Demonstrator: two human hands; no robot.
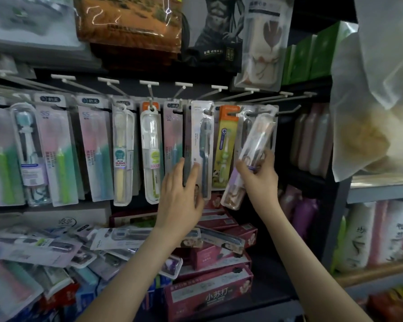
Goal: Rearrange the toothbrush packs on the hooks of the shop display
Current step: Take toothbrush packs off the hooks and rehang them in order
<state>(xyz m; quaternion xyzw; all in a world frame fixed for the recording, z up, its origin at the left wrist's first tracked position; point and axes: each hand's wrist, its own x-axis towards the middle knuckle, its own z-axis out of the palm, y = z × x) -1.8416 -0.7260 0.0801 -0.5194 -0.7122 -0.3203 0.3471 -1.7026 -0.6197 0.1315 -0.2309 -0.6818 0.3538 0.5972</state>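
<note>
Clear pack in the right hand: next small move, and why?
Probably ease its lower end rightward so it hangs straight. The right hand grips the clear pack tilted, top by a hook, bottom slanting toward the orange pack; the left hand rests flat on the white pack.

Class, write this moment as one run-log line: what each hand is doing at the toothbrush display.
left hand: flat against white pack | right hand: grips tilted clear pack | on hook: cannot tell
</note>
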